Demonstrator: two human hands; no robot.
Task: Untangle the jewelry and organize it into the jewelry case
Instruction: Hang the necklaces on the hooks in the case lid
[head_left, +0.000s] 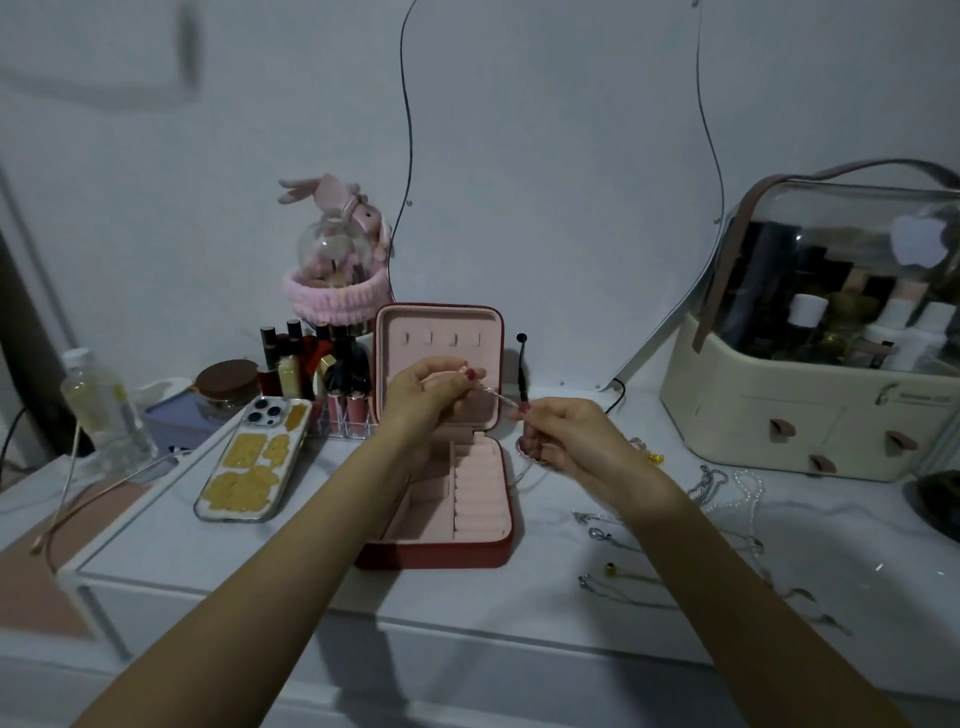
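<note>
A red jewelry case (498, 548) with pink lining stands open on the white dresser, its lid upright with small hooks. My left hand (426, 397) and my right hand (563, 439) are raised in front of the lid, each pinching one end of a thin silvery chain (500, 397) stretched between them. A round pendant seems to hang under my right hand, partly hidden. Several more necklaces and chains (727, 491) lie loose on the dresser to the right of the case.
A phone (254, 460) in a yellow-patterned case lies left of the jewelry case. Behind it stand lipsticks and bottles (311, 364). A cream cosmetics organizer (810, 410) fills the back right. A clear bottle (106, 405) stands far left.
</note>
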